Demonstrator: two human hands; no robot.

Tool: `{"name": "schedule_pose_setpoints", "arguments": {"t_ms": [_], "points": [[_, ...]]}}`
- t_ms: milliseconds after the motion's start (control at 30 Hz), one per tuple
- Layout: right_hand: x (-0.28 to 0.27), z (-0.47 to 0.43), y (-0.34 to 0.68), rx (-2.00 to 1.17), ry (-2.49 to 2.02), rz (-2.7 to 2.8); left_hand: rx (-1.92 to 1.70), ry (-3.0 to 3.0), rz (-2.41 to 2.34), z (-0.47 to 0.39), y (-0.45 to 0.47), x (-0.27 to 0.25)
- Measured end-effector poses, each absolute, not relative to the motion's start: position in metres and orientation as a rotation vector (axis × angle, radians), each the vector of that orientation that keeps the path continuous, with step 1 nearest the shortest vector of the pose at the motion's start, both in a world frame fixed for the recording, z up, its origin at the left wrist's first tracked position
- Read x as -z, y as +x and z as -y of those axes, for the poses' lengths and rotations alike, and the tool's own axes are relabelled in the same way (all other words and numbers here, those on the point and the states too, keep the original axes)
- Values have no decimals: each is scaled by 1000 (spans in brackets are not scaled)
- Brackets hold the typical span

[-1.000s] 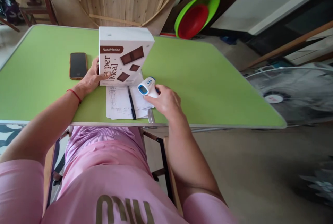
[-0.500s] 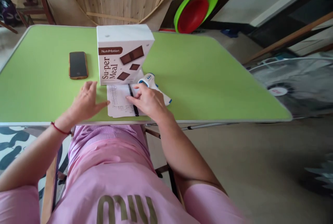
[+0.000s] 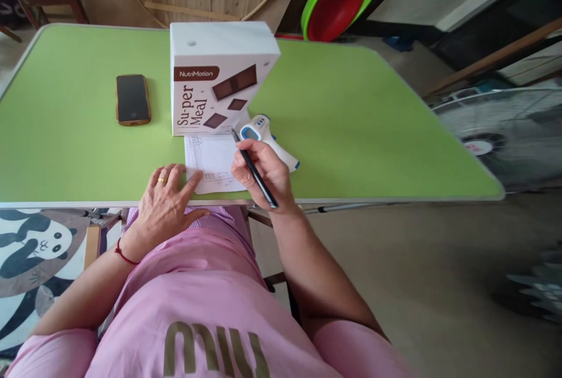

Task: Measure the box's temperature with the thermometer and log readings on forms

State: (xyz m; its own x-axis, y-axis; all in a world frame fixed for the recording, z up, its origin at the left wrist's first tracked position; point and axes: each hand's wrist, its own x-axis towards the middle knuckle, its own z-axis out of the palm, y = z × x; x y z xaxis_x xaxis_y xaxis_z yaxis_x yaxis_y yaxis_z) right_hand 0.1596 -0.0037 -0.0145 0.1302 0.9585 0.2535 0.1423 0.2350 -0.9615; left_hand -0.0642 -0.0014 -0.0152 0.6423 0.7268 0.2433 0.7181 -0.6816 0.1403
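Note:
A black pen (image 3: 253, 172) is in my right hand (image 3: 268, 173), its tip slanting up and away over the paper. My left hand (image 3: 165, 196) lies with fingers spread at the table's front edge, its fingertips on the left side of the written-on sheets of paper (image 3: 214, 158). Behind the paper stands an upright white box (image 3: 226, 88) printed "NutriMotion Su-per Meal"; it covers the paper's far end. A white and blue infrared thermometer (image 3: 274, 143) lies beside the box, partly hidden by my right hand.
The green table (image 3: 351, 132) has a phone (image 3: 132, 99) in a brown case on its left part. A fan (image 3: 478, 141) stands off the right end. Green and red basins (image 3: 337, 6) lean beyond the far edge.
My right hand has picked up the pen from the paper and turned it. My left hand has moved right and toward me, coming down onto the paper's edge.

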Motion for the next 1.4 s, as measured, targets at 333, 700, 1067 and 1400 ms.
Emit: {"name": "schedule_pose_setpoints", "arguments": {"t_ms": [333, 700, 1067, 1400], "points": [[21, 8, 134, -797, -1329, 1346, -339, 2804, -1070, -3, -67, 12], [27, 5, 128, -635, -1396, 1445, -337, 2788, -1086, -4, -67, 12], [27, 4, 127, -597, -1378, 1523, -382, 2770, -1070, -5, -66, 14], [28, 5, 127, -556, -1402, 1525, -372, 2814, -1081, -4, -66, 14]]}}
